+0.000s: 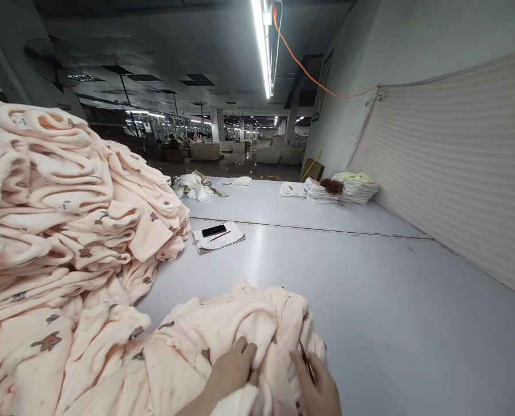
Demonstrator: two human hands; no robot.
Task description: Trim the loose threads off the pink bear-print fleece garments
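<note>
A pale pink fleece garment [205, 329] with brown and grey star-like prints lies bunched at the front of the table. My left hand [235, 365] is closed on a fold of it, with the fingertips pressed into the cloth. Just to the right, my right hand [318, 384] is wrapped round slim, dark thread snips [307, 363], whose pointed end is up against the garment's right side. Part of the snips is hidden by the fingers. On the left rises a tall heap of similar pink garments [75, 202].
A pad of papers [231, 236] lies mid-table with a black phone [214, 231] and a red pencil [220, 236] on it. White cloth stacks [322, 192] and scraps [194, 186] sit at the far edge. A striped sheet [452, 150] hangs along the right wall.
</note>
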